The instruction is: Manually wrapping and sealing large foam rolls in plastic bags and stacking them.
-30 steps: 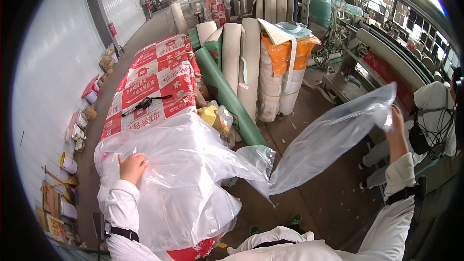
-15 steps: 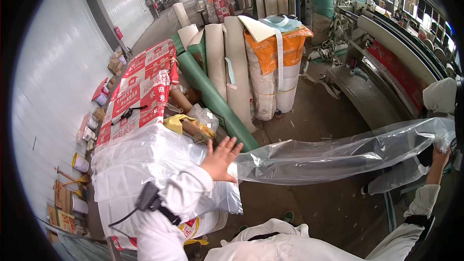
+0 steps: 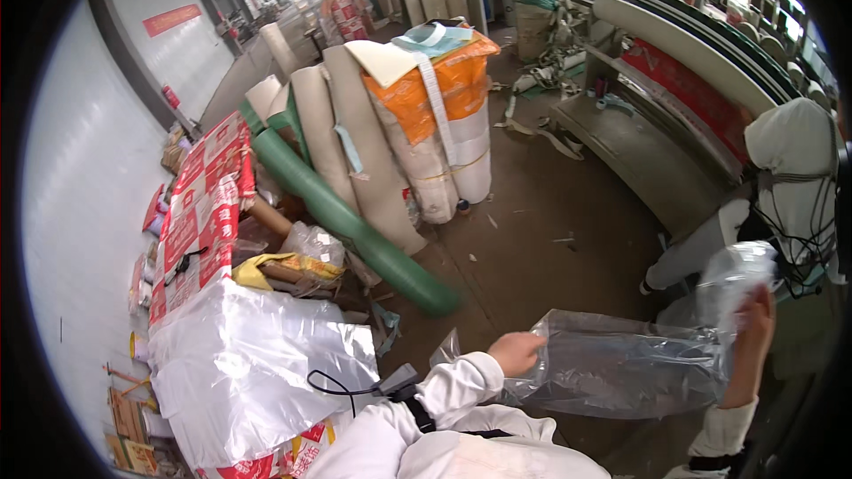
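Clear plastic film [image 3: 621, 381] hangs in a wide strip between my two hands, in front of my body. My left hand [image 3: 519, 353] is closed round its left end, with a short flap sticking out beyond the fist. At the right, my right hand [image 3: 753, 346] is raised and closed on the bunched end of the film, which puffs up above it. That hand is somewhat smeared by motion. To the left, a stack covered with white plastic sheet [image 3: 257, 364] lies beside my left forearm, and neither hand touches it.
A green roll [image 3: 355, 222] slants across the floor ahead, beside upright beige rolls [image 3: 324, 124] and an orange-wrapped bundle [image 3: 430, 89]. Red-and-white printed sacking [image 3: 200, 213] covers the far stack. A person in white [image 3: 790, 146] stands at the right, near a long machine [image 3: 648, 151].
My left hand has left the white-covered stack, moved right and closed on the film. My right hand has come inward and the film is gathered shorter. The view has shifted to the right.
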The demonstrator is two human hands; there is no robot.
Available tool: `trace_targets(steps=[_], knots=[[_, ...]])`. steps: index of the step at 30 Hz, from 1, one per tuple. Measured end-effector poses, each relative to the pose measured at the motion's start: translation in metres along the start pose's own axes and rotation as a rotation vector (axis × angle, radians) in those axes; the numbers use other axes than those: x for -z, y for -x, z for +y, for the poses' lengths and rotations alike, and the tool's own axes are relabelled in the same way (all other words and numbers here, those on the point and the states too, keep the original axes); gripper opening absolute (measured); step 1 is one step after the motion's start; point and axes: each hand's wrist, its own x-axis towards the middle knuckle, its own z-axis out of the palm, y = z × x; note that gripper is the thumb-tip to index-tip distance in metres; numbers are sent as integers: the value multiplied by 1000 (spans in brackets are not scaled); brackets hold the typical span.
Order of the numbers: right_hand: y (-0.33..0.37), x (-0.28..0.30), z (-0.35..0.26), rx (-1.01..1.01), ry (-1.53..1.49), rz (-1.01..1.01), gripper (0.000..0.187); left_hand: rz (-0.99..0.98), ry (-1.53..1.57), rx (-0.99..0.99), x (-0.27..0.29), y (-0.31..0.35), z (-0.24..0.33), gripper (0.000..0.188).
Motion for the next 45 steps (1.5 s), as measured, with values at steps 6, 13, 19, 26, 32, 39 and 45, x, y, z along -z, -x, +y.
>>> trace_targets(steps=[6, 13, 19, 26, 32, 39, 45], knots=[[86, -255, 7, 52, 18, -963, 18, 76, 1696, -37, 97, 15, 36, 38], [72, -387, -11, -87, 148, -868, 20, 901, 1269, -241, 176, 83, -80, 25], [99, -489, 20, 9, 433, -1515, 14, 1077, 1453, -257, 232, 143, -134, 18], [143, -608, 68, -428, -106, -948, 9, 956, 1670, -389, 237, 172, -176, 57], [163, -661, 111, -389, -183, -1117, 8, 1301, 1632, -87, 267, 160, -210, 9], [72, -693, 136, -182, 196, -1054, 13, 1297, 1866, -158, 324, 127, -235, 5], [29, -750, 88, 471, 163, -1409, 21, 1118, 1695, 64, 363, 60, -239, 3]])
